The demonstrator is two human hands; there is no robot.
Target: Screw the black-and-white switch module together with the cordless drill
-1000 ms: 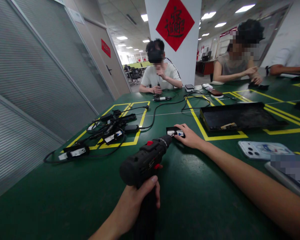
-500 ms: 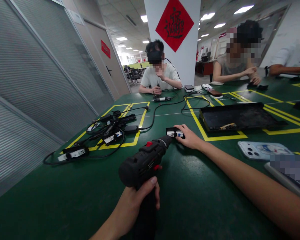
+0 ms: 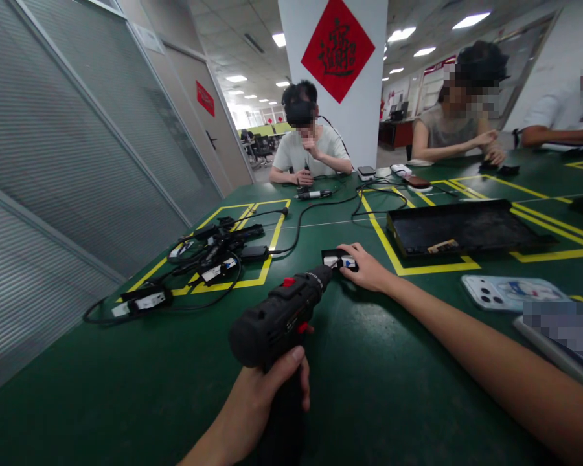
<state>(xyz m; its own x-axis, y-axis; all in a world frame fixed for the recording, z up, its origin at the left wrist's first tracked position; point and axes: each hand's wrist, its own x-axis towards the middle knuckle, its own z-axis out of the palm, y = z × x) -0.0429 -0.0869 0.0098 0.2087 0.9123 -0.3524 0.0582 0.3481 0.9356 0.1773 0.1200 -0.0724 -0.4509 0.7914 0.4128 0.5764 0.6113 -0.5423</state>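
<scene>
Matte black with red accents, a bulky pistol-shaped power drill [image 3: 276, 314] sits in the person's left grip [image 3: 262, 391], which is wrapped firmly round it. Over the last second almost nothing has changed: the drill stays aimed at a small black case with a white insert [image 3: 331, 261], lying on the green bench [image 3: 175, 388], its right end pinched by the right grip [image 3: 366, 270]. So the work seems steadied at one spot; whether the drill actually touches, I can't tell.

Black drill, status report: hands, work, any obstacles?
Left hand gripping the black drill. Right hand holding a small black-and-white piece; drill aimed at it, contact unclear. Black tray off right, out of the way.
</scene>
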